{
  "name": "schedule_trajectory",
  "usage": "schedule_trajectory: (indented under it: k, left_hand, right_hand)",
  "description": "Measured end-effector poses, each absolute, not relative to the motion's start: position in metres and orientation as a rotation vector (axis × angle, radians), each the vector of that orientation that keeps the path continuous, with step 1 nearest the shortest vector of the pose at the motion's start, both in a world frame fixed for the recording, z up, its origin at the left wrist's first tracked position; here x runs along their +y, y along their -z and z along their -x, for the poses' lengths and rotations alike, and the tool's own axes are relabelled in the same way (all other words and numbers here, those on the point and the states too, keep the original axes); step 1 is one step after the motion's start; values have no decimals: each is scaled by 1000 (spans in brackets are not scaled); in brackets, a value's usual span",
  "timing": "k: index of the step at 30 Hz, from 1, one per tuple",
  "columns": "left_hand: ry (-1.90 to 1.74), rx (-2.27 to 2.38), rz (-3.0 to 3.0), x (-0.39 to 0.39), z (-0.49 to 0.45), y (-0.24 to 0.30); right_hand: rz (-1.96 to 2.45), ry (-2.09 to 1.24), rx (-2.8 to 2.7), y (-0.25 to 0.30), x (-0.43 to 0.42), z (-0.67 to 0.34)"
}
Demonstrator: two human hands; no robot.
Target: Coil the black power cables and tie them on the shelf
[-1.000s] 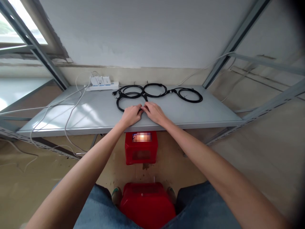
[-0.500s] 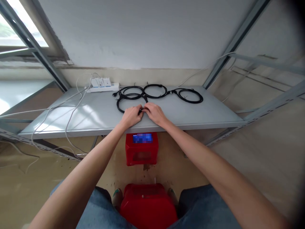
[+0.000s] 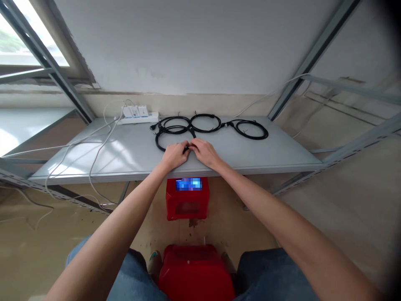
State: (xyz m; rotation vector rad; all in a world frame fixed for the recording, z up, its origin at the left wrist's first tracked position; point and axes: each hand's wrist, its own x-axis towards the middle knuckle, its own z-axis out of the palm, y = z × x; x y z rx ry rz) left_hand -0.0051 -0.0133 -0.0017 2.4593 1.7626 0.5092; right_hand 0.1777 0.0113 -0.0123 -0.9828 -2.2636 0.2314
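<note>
Both my hands meet at the near side of a coiled black cable (image 3: 165,136) that lies on a grey metal shelf (image 3: 125,150). My left hand (image 3: 174,155) is closed in a pinch on the coil's near edge. My right hand (image 3: 203,151) pinches the same cable right beside it, fingertips almost touching the left ones. Behind lie three more black cable coils: one just behind (image 3: 171,123), one in the middle (image 3: 205,123) and one at the right (image 3: 251,128).
A white power strip (image 3: 138,117) with white plugs sits at the shelf's back left, its white cords (image 3: 94,154) trailing over the front edge. Slanted metal struts (image 3: 50,65) frame both sides. Below the shelf stand a red box (image 3: 187,200) and a red stool (image 3: 196,271) between my knees.
The view has tilted slightly, so everything sits a little lower in the picture. Both hands stay pinched on the near cable coil, with hardly any movement.
</note>
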Motion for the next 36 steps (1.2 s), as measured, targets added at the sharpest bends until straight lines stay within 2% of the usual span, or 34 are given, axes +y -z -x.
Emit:
schedule_trajectory:
  k: [36]
  left_hand:
    - [-439,1769,-2509,-17,4,-3]
  right_hand:
    - [1004,-262,-2243,9,9,-176]
